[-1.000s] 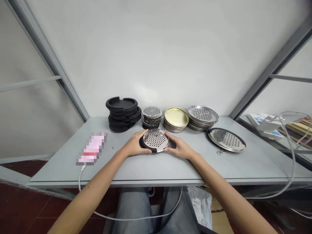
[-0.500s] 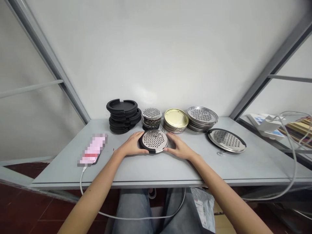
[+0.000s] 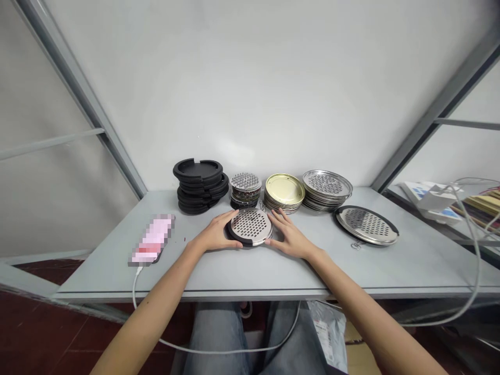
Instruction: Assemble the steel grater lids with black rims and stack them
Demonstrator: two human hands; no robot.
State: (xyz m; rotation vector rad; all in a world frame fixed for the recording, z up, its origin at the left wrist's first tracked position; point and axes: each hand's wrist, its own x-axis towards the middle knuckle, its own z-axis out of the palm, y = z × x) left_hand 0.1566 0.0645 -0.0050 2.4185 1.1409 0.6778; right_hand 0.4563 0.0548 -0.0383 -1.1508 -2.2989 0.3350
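Note:
A round grater, a perforated silver disc in a partial black rim, lies flat on the table in front of me. My left hand grips its left edge, thumb at the near side and fingers at the far side. Around the right edge curves my right hand, its thumb touching the metal rim and its fingers by the far right side. Just behind the grater stands a stack of small toothed discs. A stack of gold-coloured round plates is beside that, near my right fingertips.
Black ring-shaped holders are piled at the back left. Larger silver grater plates are stacked at the back right, with another black-rimmed grater before them. A phone on a white cable lies left.
My right fingers have spread a little and shifted along the grater's right edge. The left hand keeps its hold. The whole view has moved slightly.

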